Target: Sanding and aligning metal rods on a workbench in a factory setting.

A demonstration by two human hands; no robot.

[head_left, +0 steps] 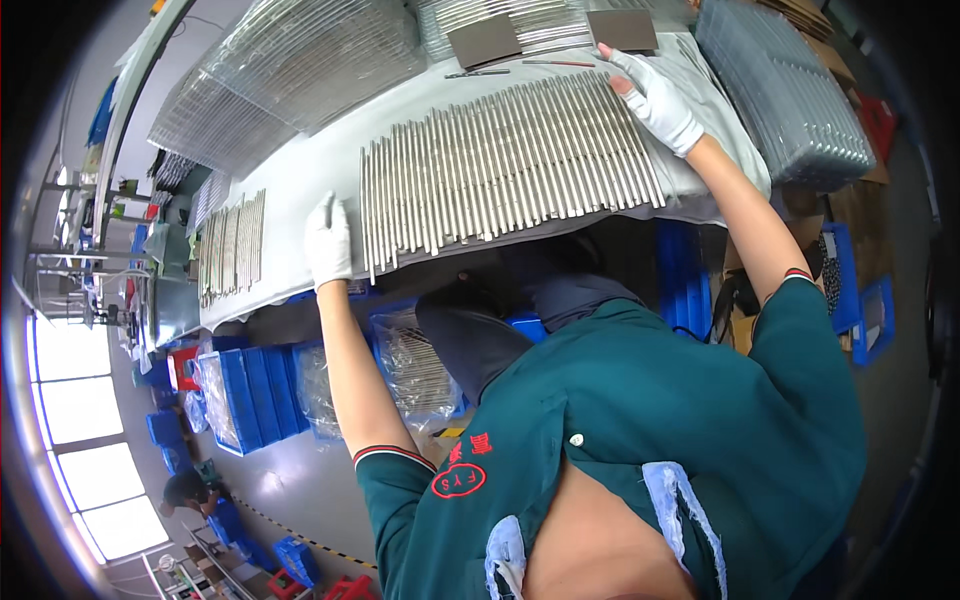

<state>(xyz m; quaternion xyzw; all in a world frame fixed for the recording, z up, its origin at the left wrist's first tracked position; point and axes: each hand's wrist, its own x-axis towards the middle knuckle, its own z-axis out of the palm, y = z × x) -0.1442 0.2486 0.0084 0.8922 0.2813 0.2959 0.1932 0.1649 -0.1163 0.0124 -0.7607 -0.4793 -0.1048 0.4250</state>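
A long row of slim silver metal rods [505,165] lies side by side on the white cloth-covered table [300,165]. My left hand [328,240], in a white glove, rests on the cloth just left of the row, fingers stretched out and holding nothing. At the far right end of the row is my right hand [655,105], also gloved, with bare fingertips showing. Its thumb and fingers are apart around no object, close to the upper ends of the last rods. Whether it touches them I cannot tell.
Clear plastic trays are stacked at the back left [310,65] and right [785,95]. Two grey-brown rectangular pieces [485,41], a dark pen [477,73] and a red pen [558,63] lie behind the row. More rods [232,245] lie far left. Blue crates [255,395] stand below.
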